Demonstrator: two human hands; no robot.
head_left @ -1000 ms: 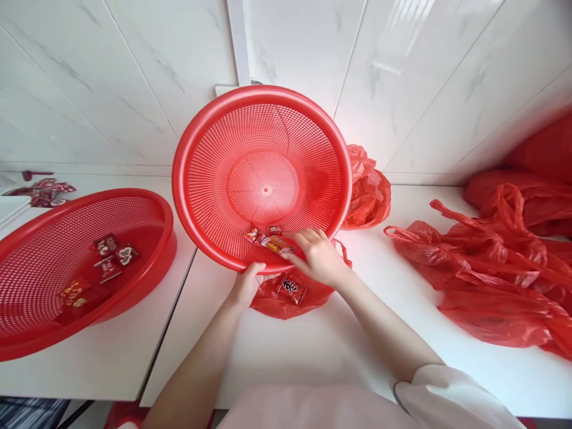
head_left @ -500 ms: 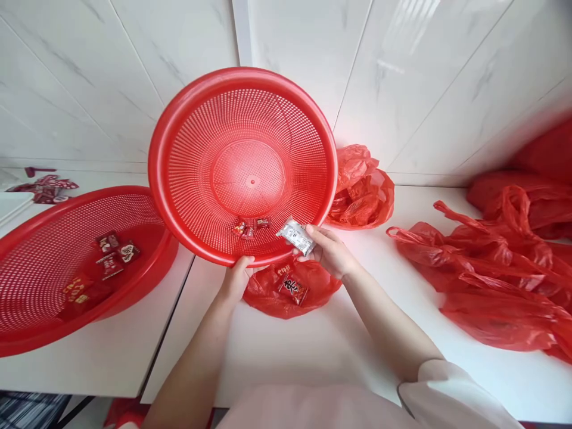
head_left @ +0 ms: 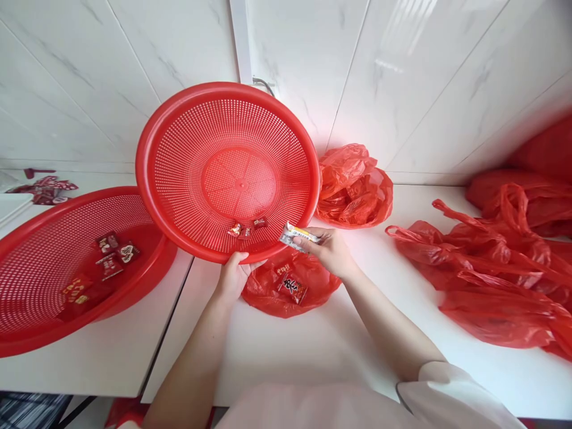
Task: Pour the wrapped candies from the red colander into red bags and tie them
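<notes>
My left hand [head_left: 235,275] grips the near rim of a round red plastic basket [head_left: 181,149], thumb over the edge, tilting it so its inside faces me. A few small wrapped candies [head_left: 246,229] lie low on its mesh wall. Between the thumb and fingers of my right hand [head_left: 325,245] is a silver and yellow snack packet [head_left: 292,237], just beside the basket's right rim. Below the basket sits an opened red plastic bag [head_left: 268,301], with a dark red snack packet [head_left: 294,289] inside it.
To the left, a second red basket [head_left: 154,271] holds several dark red packets [head_left: 111,256]. A crumpled red bag [head_left: 357,190] stands near the tiled wall. Several red plastic bags [head_left: 496,280] cover the right of the white table [head_left: 357,363].
The basket has shifted left and tilted back, its far rim now lower in view. In my right hand the packet has turned from its silver face to show a yellow, barcoded edge.
</notes>
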